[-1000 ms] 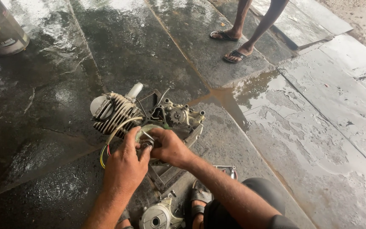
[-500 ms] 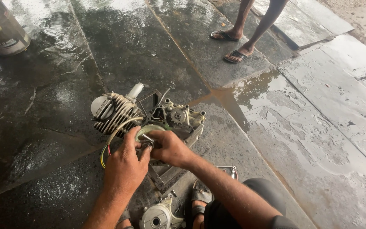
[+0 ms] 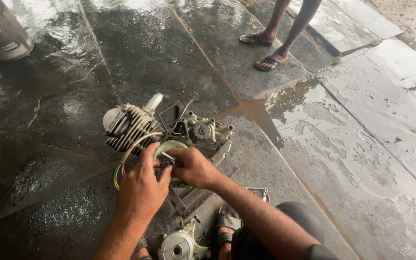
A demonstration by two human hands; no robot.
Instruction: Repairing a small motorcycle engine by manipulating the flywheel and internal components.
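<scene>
Grimy grey finned metal engine [image 3: 169, 130] worked on wet stone floor [image 3: 338, 144].
A small metal part [image 3: 165, 161] at the engine's near side is gripped by fingers of both the left hand [image 3: 143, 185] and right hand [image 3: 193, 166].

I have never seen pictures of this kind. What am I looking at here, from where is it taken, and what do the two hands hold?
The picture comes from a camera worn on a person's head, looking down at their own two hands. They crouch over a small engine with cooling fins that lies on a wet stone floor. The left hand and the right hand meet at a round pale part on the engine's side; the fingers grip a small metal piece there, too small to name. A metal engine cover lies near the person's sandalled foot. At the top stand another person's feet in sandals, and a dark drum stands at the upper left.
</scene>
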